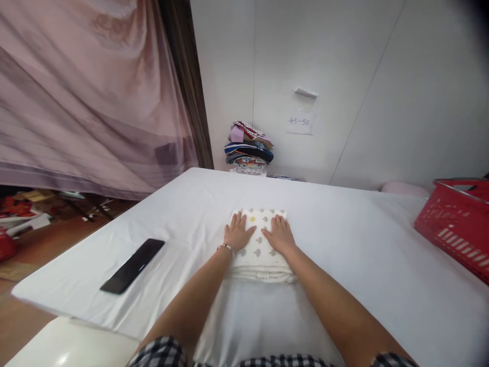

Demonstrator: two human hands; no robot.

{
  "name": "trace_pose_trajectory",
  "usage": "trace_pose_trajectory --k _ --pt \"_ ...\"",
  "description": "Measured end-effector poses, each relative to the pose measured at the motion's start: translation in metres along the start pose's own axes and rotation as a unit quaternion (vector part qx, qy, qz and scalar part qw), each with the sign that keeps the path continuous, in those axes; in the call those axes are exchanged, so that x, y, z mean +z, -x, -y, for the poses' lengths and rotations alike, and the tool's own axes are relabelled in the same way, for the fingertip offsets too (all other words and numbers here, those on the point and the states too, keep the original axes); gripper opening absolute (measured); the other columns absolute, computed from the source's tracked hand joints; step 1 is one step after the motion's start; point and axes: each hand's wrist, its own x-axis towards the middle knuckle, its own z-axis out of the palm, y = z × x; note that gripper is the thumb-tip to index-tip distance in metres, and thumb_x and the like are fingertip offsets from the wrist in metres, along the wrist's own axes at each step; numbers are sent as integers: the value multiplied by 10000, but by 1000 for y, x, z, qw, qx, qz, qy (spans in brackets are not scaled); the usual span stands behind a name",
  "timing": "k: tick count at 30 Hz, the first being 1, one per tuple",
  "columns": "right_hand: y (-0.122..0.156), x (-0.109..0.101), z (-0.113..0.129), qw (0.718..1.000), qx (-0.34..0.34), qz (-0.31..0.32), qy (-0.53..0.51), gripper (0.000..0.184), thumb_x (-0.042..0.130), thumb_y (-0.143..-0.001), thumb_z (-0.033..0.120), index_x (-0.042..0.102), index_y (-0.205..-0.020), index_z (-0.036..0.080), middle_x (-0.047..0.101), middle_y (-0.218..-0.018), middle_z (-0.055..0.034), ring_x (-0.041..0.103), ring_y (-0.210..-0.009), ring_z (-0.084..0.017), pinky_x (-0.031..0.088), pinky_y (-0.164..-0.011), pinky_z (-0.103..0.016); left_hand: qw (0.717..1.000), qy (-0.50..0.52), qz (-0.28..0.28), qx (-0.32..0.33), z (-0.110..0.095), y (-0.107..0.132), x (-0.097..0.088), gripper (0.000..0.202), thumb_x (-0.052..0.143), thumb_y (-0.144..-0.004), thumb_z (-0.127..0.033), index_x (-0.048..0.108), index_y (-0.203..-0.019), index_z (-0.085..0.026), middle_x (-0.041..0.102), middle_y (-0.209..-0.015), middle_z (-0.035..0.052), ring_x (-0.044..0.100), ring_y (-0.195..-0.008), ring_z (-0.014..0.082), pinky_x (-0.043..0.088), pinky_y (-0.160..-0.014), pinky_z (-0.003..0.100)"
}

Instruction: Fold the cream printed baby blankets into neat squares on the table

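Note:
A folded white cloth with grey prints and a small yellow mark [262, 242] lies in the middle of the white-covered table [344, 255]. Both my hands rest flat on top of it. My left hand [237, 233], with a thin bracelet at the wrist, presses the cloth's left half, fingers stretched out. My right hand [280, 235] lies on the right half, fingers also spread. Neither hand holds anything.
A black phone [132, 265] lies on the table at the left. A red plastic basket [456, 224] stands at the right edge. A stack of folded colourful clothes [249, 148] sits against the white wall behind. A pink curtain [87, 97] hangs at left.

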Motion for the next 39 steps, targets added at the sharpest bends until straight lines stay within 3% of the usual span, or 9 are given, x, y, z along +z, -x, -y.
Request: trace_pose_trajectory --k 7,13,17,21,24,27,30,33,39 --pt "-5 -2 -2 991 3 -28 -127 700 444 -822 520 378 -1361 78 230 -1481 -138 112 -1379 -252 53 -1111 -382 1000 7 13 -5 9 -2 12 698 282 -840 -608 274 -1407 -200 143 -1519 73 74 -1395 247 229 -1050 528" --pt "16 -12 -26 962 83 -77 -250 561 382 -862 369 343 -1377 150 330 -1443 -105 290 -1330 -200 279 -1062 -348 997 70 11 -11 12 -3 5 611 360 -838 -555 357 -1357 -234 180 -1513 69 94 -1394 233 255 -1061 468" --pt "52 -16 -40 872 150 -54 -463 646 516 -794 373 326 -1383 187 447 -1365 -107 469 -1204 -206 411 -955 -327 982 164 -31 -87 19 -3 -5 569 450 -819 -467 415 -1308 -178 258 -1480 127 225 -1363 241 266 -1068 378" --pt "77 -25 -42 775 207 -19 -596 720 584 -766 345 285 -1399 179 448 -1360 -131 533 -1129 -205 475 -841 -296 953 234 23 -189 31 0 -23 667 511 -775 -494 402 -1295 -91 486 -1308 213 458 -1211 311 362 -976 411" --pt "81 -31 -41 746 236 10 -622 710 613 -760 365 316 -1375 171 565 -1233 -123 615 -962 -192 500 -710 -280 934 275 85 -212 38 5 -32 609 542 -731 -560 559 -1102 -78 619 -1132 200 597 -1027 309 468 -837 374" --pt "79 -32 -40 715 221 73 -660 513 614 -769 402 518 -1196 134 661 -1045 -118 644 -769 -173 490 -600 -264 886 381 155 -213 39 9 -35 539 570 -697 -595 619 -904 -100 689 -967 154 660 -865 257 524 -701 308" --pt "77 -31 -39 668 198 130 -706 348 620 -772 389 617 -994 121 691 -916 -107 645 -713 -166 493 -587 -259 837 480 162 -207 33 7 -37 535 653 -640 -566 589 -916 -112 701 -908 134 668 -810 232 535 -663 290" --pt "79 -29 -34 648 175 107 -733 324 665 -738 315 601 -1007 144 692 -915 -85 652 -738 -165 494 -579 -243 856 468 121 -187 26 -6 -45 547 663 -637 -548 565 -964 -121 702 -862 114 666 -726 213 527 -621 291" --pt "86 -15 3 598 165 14 -784 465 723 -681 279 517 -1085 177 676 -986 -73 659 -784 -185 525 -624 -282 969 236 9 -75 26 -64 -68 570 622 -677 -555 585 -1080 -152 661 -1058 106 637 -880 226 485 -719 282"
